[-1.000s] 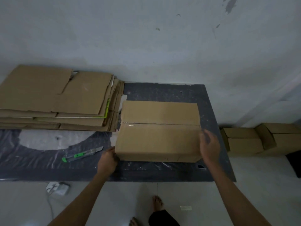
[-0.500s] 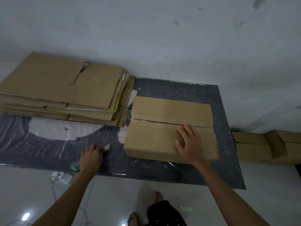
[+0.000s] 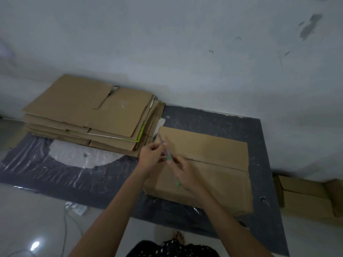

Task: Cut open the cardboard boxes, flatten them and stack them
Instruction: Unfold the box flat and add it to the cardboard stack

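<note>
A closed brown cardboard box [image 3: 209, 164] lies on a dark mat [image 3: 219, 119], its taped centre seam facing up. Both my hands meet over the box's left end and hold a green and silver utility knife [image 3: 168, 157]. My left hand [image 3: 151, 157] grips the knife's upper part, with the blade end sticking up and left. My right hand [image 3: 182, 170] holds the lower handle, whose green tip shows below the hand. A stack of flattened cardboard [image 3: 89, 115] lies at the back left of the mat, just left of the box.
More closed cardboard boxes [image 3: 306, 197] stand on the floor at the right, against the wall. A white power strip [image 3: 78, 208] with its cable lies on the tiles at the mat's front edge. My bare foot [image 3: 179, 237] is below the box.
My left hand picked the knife up from the mat and brought it over the box. My right hand left the box top and took hold of the knife handle.
</note>
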`<action>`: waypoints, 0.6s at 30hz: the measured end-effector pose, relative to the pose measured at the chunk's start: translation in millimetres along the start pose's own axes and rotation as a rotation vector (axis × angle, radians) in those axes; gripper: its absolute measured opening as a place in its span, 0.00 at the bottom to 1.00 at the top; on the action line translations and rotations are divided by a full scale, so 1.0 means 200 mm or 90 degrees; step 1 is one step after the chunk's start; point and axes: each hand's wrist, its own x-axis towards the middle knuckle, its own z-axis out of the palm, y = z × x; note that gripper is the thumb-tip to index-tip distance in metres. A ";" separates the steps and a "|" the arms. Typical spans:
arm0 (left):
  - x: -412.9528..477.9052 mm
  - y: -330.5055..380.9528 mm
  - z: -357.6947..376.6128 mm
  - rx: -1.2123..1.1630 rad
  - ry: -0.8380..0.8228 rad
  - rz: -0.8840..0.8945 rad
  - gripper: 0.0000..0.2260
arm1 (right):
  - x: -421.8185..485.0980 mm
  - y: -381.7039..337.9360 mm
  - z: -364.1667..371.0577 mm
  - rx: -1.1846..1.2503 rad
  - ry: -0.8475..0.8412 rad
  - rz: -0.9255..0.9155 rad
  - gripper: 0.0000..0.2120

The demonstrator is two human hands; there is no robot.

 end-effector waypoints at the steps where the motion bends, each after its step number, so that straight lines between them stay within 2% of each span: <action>1: 0.01 -0.03 0.03 0.034 -0.007 0.025 0.09 | 0.02 -0.02 0.01 -0.005 -0.003 -0.005 0.15; 4: 0.10 -0.12 0.01 0.267 0.019 0.152 0.05 | 0.08 -0.02 -0.05 -0.094 -0.008 -0.005 0.16; 6: 0.16 -0.19 -0.06 0.409 0.074 0.166 0.11 | 0.14 0.01 -0.13 -0.229 -0.034 -0.028 0.19; 9: 0.19 -0.24 -0.11 0.387 0.097 0.107 0.18 | 0.19 0.00 -0.26 -0.434 -0.129 -0.081 0.27; 12: 0.20 -0.27 -0.12 0.351 0.073 0.082 0.25 | 0.22 -0.02 -0.31 -0.596 -0.212 -0.133 0.29; 15: 0.20 -0.30 -0.14 0.326 0.000 0.055 0.29 | 0.26 -0.06 -0.30 -0.670 -0.242 -0.167 0.28; 18: 0.19 -0.32 -0.15 0.321 -0.022 0.078 0.31 | 0.27 -0.07 -0.28 -0.706 -0.239 -0.193 0.28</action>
